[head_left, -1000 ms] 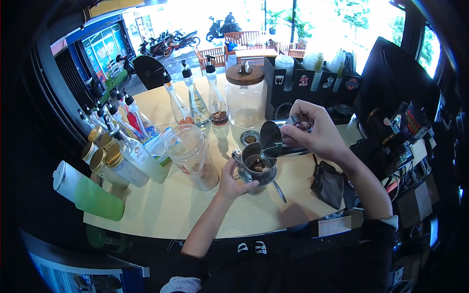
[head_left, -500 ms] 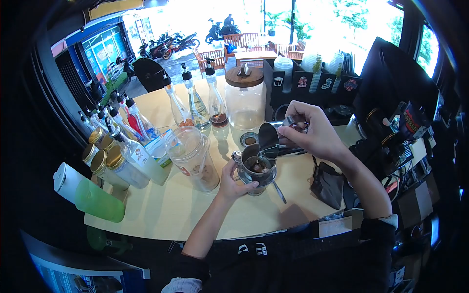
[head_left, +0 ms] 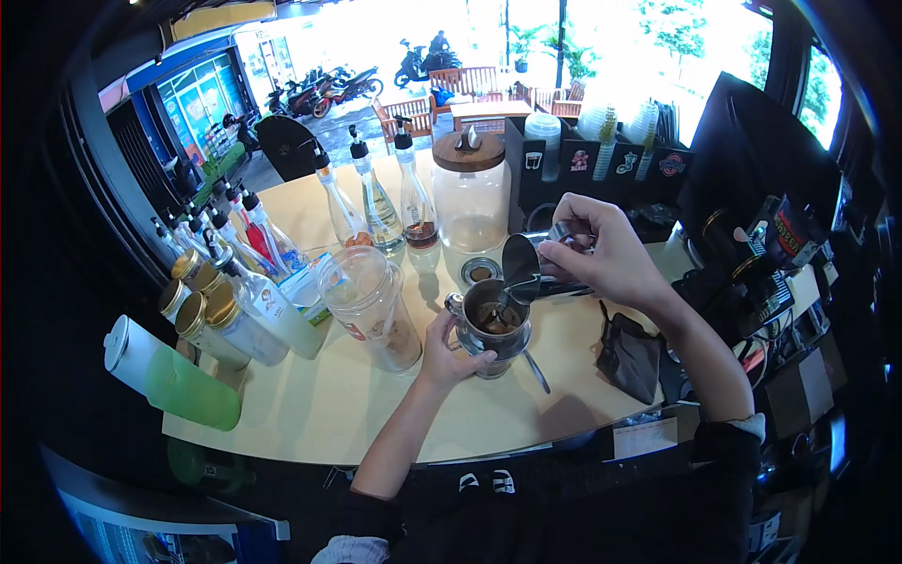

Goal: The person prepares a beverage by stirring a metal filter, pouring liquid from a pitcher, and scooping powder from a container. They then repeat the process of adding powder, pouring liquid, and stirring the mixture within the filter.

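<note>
My left hand (head_left: 453, 355) is wrapped round the lower left side of a metal cup (head_left: 495, 329) with dark liquid in it. My right hand (head_left: 587, 249) grips the handle of a metal pitcher (head_left: 522, 268), which is tilted left with its mouth over the cup's rim. Whether liquid runs from the pitcher is too small to tell. Just behind the cup lies a small round metal lid (head_left: 482, 272). A spoon (head_left: 536, 371) rests at the cup's right. Left of my left hand stands a clear plastic cup (head_left: 374, 310) with brown contents at its bottom.
Pump bottles (head_left: 381, 202) and a glass jar with a wooden lid (head_left: 472, 197) stand behind. Left are more bottles, gold-lidded jars (head_left: 202, 320) and a green tumbler (head_left: 178, 381). A dark cloth (head_left: 628, 355) lies right; a black cup organizer (head_left: 601, 164) stands at the back.
The pitcher has shifted slightly, tilted over the cup. The liquid's surface in the metal cup looks darker and calmer. Both hands keep nearly the same places.
</note>
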The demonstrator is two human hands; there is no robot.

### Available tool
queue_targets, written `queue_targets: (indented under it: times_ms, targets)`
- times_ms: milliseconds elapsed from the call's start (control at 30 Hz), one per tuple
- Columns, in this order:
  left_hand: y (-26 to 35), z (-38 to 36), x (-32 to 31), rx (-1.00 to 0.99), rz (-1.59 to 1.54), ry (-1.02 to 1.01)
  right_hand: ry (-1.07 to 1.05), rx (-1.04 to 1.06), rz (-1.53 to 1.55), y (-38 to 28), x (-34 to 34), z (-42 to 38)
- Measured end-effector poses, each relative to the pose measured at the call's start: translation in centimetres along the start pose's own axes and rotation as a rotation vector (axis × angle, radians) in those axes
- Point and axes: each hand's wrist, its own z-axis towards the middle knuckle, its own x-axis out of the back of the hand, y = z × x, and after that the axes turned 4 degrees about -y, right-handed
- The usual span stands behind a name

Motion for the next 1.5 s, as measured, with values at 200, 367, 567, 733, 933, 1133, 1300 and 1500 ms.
queue_targets:
  times_ms: [200, 367, 567, 733, 933, 1133, 1300, 1500]
  targets:
    - [-0.1, 0.0, 0.0, 0.003, 0.013, 0.001, 0.013, 0.022, 0.005, -0.3, -0.1, 0.1]
    - [0.2, 0.1, 0.0, 0.008, 0.010, -0.004, 0.043, 0.062, 0.003, -0.5, -0.3, 0.4]
    - [0.5, 0.1, 0.0, 0.023, 0.020, -0.010, 0.077, 0.091, 0.029, 0.4, -0.9, 0.9]
    - [0.5, 0.1, -0.1, 0.018, 0.013, -0.008, 0.086, 0.111, 0.063, 0.6, -1.2, 1.2]
    - [-0.2, 0.0, 0.0, -0.001, 0.019, 0.007, 0.111, 0.080, 0.214, 1.7, -0.7, 1.1]
    - [-0.1, -0.1, 0.3, 0.034, 0.055, -0.008, 0.254, -0.002, 0.504, 6.6, -0.6, -0.5]
    - [-0.1, -0.2, 0.3, 0.053, 0.046, -0.012, 0.371, -0.180, 0.787, 16.5, -2.4, -1.6]
    - [0.1, -0.2, 0.0, 0.031, 0.041, 0.009, 0.482, -0.199, 0.973, 20.6, -5.6, -2.6]
